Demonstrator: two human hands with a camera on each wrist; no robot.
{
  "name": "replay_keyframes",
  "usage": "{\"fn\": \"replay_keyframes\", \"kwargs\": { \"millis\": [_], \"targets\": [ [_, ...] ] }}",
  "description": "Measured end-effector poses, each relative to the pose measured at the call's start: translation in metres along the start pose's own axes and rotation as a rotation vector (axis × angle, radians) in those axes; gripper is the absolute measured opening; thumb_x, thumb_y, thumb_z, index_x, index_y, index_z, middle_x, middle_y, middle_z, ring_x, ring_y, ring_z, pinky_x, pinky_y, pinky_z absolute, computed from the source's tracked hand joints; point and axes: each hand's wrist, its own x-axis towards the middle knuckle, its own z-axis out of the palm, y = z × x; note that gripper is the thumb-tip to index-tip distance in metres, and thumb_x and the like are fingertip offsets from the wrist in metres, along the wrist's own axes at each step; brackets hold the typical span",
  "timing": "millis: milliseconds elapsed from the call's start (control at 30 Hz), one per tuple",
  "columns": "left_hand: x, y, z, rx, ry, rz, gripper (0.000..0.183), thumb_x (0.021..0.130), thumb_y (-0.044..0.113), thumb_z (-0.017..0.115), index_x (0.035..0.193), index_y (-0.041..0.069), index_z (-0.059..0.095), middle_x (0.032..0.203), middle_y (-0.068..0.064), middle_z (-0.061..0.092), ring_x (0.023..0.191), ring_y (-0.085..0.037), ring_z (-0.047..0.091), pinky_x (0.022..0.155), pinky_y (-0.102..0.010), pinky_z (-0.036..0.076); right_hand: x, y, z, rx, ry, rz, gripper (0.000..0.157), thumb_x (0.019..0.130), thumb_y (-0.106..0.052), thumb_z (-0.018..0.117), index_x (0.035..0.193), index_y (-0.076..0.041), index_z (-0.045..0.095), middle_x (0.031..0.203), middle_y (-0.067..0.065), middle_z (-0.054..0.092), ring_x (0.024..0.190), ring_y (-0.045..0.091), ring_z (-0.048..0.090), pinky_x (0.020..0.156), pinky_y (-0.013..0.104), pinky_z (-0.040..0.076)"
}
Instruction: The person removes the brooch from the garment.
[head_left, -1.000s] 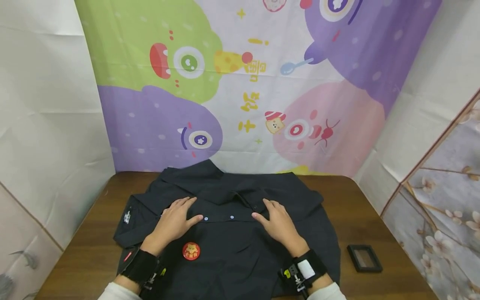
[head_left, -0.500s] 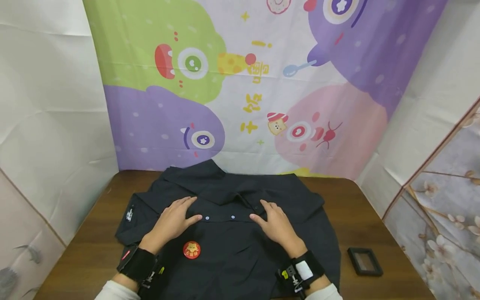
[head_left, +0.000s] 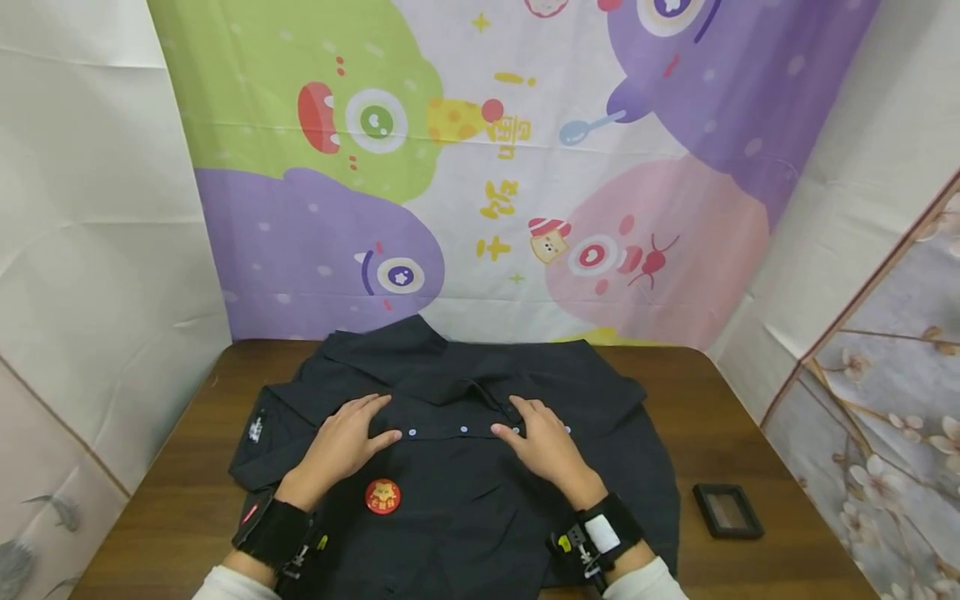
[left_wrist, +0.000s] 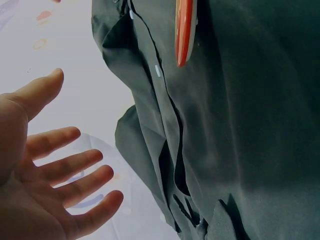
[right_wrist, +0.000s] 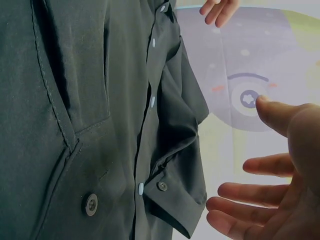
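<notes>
While hands (head_left: 337, 442) (head_left: 546, 443) hover spread, black shirt (head_left: 465, 508) lies creased, pale buttons (head_left: 464, 429) showing.

left hand (head_left: 345, 442), right hand (head_left: 546, 443) apart, backs uppermost, fingers extended, 2 thumbs pointing inward

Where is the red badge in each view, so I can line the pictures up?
Head: the red badge is left of centre, low, on the dark shirt.
Left wrist: at the top edge, just right of centre, nearly edge-on.
Right wrist: not in it.
Shared landmark: the row of pale buttons.
</notes>
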Motion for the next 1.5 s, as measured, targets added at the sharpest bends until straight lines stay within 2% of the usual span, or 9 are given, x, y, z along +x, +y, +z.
{"fn": "replay_keyframes", "kwargs": {
  "millis": [133,267,533,1033,1333,1500],
  "targets": [
    [-0.003,0.000,0.000,-0.008,-0.022,-0.014,0.061,0.089,0.037,0.070,0.138,0.005,0.053,0.141,-0.024,0.052,0.130,-0.044,0.047,0.100,-0.064,0.040,-0.002,-0.002,0.002,0.001,-0.005,-0.001,0.062,0.093,-0.045,0.062,0.139,-0.004,0.051,0.133,0.021,0.057,0.123,0.039,0.055,0.101,0.055,0.045],
    [-0.006,-0.001,0.000,-0.014,-0.017,-0.011,0.060,0.088,0.035,0.070,0.137,0.004,0.054,0.140,-0.025,0.052,0.130,-0.045,0.048,0.100,-0.065,0.040,-0.003,-0.003,0.003,0.003,-0.006,-0.002,0.062,0.093,-0.045,0.062,0.139,-0.005,0.052,0.132,0.020,0.058,0.122,0.038,0.056,0.100,0.054,0.046],
    [-0.003,-0.001,-0.001,-0.027,-0.007,-0.011,0.060,0.088,0.033,0.071,0.137,0.002,0.054,0.140,-0.026,0.051,0.130,-0.045,0.047,0.102,-0.065,0.039,-0.001,-0.006,0.000,0.012,-0.010,-0.015,0.061,0.093,-0.042,0.063,0.139,-0.004,0.051,0.133,0.020,0.058,0.122,0.038,0.056,0.101,0.054,0.046],
    [-0.004,-0.002,-0.002,-0.009,-0.047,-0.021,0.057,0.089,0.031,0.071,0.136,0.003,0.054,0.141,-0.025,0.050,0.131,-0.045,0.046,0.103,-0.065,0.038,0.002,-0.007,-0.001,0.016,-0.023,-0.031,0.059,0.093,-0.042,0.063,0.139,-0.006,0.052,0.131,0.018,0.059,0.122,0.036,0.057,0.101,0.052,0.046],
    [-0.006,-0.005,0.000,-0.026,-0.066,-0.049,0.057,0.089,0.030,0.071,0.136,0.004,0.054,0.144,-0.026,0.048,0.133,-0.046,0.043,0.104,-0.066,0.036,0.004,-0.009,-0.005,0.004,-0.070,-0.049,0.057,0.093,-0.042,0.063,0.138,-0.006,0.053,0.131,0.016,0.059,0.123,0.034,0.056,0.101,0.050,0.046],
    [-0.006,-0.006,0.001,-0.035,-0.071,-0.046,0.057,0.089,0.030,0.071,0.137,0.004,0.054,0.144,-0.026,0.048,0.133,-0.047,0.042,0.105,-0.067,0.035,0.003,-0.011,-0.003,0.013,-0.056,-0.068,0.056,0.093,-0.041,0.063,0.136,-0.006,0.054,0.130,0.016,0.060,0.122,0.033,0.057,0.101,0.050,0.047]
  ]
}}
